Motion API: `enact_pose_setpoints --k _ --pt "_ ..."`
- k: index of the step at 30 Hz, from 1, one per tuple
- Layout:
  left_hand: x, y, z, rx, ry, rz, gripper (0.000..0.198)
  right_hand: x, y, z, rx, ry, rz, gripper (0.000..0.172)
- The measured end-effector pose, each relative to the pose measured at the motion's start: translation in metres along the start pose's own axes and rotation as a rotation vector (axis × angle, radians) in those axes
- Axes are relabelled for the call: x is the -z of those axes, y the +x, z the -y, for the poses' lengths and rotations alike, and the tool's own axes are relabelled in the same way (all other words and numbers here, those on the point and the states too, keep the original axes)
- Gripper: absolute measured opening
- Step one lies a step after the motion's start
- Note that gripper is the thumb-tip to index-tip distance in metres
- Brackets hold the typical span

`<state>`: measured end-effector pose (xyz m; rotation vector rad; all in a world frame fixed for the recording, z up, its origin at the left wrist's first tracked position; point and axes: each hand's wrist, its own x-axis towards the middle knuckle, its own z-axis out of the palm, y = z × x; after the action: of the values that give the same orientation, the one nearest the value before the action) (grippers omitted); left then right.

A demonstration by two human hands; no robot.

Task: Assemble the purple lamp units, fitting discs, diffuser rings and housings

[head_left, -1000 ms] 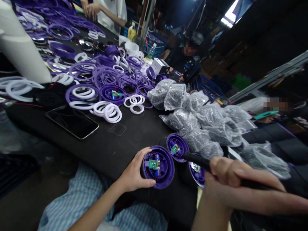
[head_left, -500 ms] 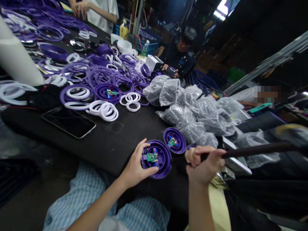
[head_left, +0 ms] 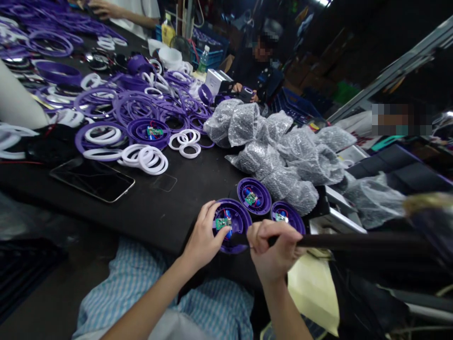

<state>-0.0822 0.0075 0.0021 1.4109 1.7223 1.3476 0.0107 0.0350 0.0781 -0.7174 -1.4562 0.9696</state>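
My left hand (head_left: 208, 231) grips a round purple housing (head_left: 242, 221) by its left side, thumb over the rim. Inside it sit a green circuit board (head_left: 222, 223) and blue parts. Closed around a long dark rod-shaped tool (head_left: 339, 241) is my right hand (head_left: 272, 245); motion blurs the tool, so its kind is unclear. One end of it reaches over the lower right of that housing, but whether it touches cannot be told. Just behind lie a second purple housing (head_left: 264, 198) and a third purple housing (head_left: 295, 219), each with a circuit board.
Bubble-wrapped items (head_left: 279, 165) are heaped beyond the housings. A phone (head_left: 92, 182) lies on the black table at left, near white rings (head_left: 154, 160) and piled purple rings (head_left: 136, 106). A yellow sheet (head_left: 314, 293) hangs at lower right. Other people work across the table.
My right hand has moved left with the dark tool, bringing its end over the held housing. The third housing now shows more fully. The view has shifted slightly.
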Motion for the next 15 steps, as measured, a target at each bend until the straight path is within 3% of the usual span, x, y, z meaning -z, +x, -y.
enact_pose_setpoints --k 2,5,7,9,12,15 --pt "-0.002 0.0 0.0 0.001 -0.001 -0.009 0.045 0.0 -0.003 -0.004 0.017 0.134 -0.007 0.045" --pt "0.002 -0.001 0.005 -0.005 -0.027 0.004 0.046 0.012 0.004 0.014 0.027 0.149 -0.034 0.037" --pt "0.009 -0.004 0.012 -0.043 -0.095 0.089 0.064 0.027 0.007 0.034 0.066 0.126 -0.134 0.036" --pt "0.016 -0.009 0.021 -0.077 -0.13 0.212 0.096 0.045 0.003 0.049 0.108 0.087 -0.294 0.039" --pt "0.022 -0.015 0.034 -0.117 0.001 0.313 0.123 0.072 -0.03 0.047 0.029 -0.013 -0.532 0.041" --pt "0.018 -0.016 0.045 -0.146 0.098 0.292 0.126 0.097 -0.091 0.022 -0.288 -0.13 -0.78 0.038"
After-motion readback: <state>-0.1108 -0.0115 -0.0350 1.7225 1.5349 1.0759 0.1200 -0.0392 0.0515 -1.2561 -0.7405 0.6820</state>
